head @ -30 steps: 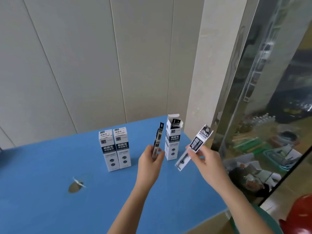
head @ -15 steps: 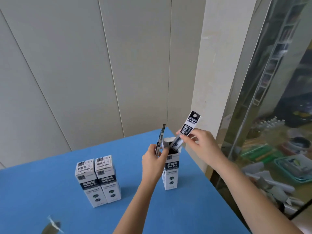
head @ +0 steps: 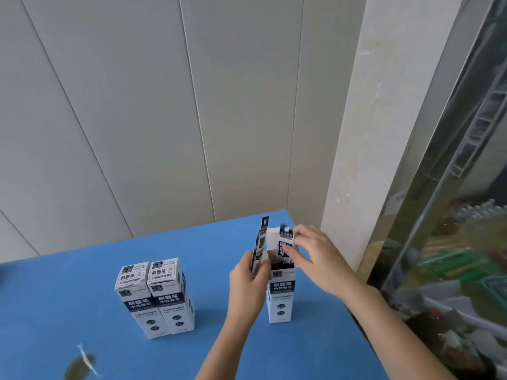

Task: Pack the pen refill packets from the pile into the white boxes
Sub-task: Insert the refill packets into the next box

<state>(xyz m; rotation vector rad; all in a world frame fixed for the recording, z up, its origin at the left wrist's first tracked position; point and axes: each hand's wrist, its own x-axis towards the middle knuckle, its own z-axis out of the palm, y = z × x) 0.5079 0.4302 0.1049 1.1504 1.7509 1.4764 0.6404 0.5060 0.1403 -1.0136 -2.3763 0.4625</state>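
Note:
An open white box (head: 281, 294) stands upright on the blue table (head: 82, 283) near its right edge. My right hand (head: 315, 256) pinches a black-and-white refill packet (head: 285, 242) whose lower part is inside the box's open top. Just left of the box, my left hand (head: 248, 281) grips another refill packet (head: 260, 245) held upright and edge-on. Two closed white boxes (head: 156, 297) stand side by side further left. No pile of packets is in view.
A dark worn spot with a scrap of clear plastic (head: 82, 363) marks the table at the lower left. A grey panelled wall and a white pillar (head: 370, 133) rise behind. To the right, a glass pane (head: 452, 242) shows clutter beyond the table edge.
My right hand has pushed its packet down into the open box. The left hand keeps its packet upright beside the box. The camera has tilted up and closer.

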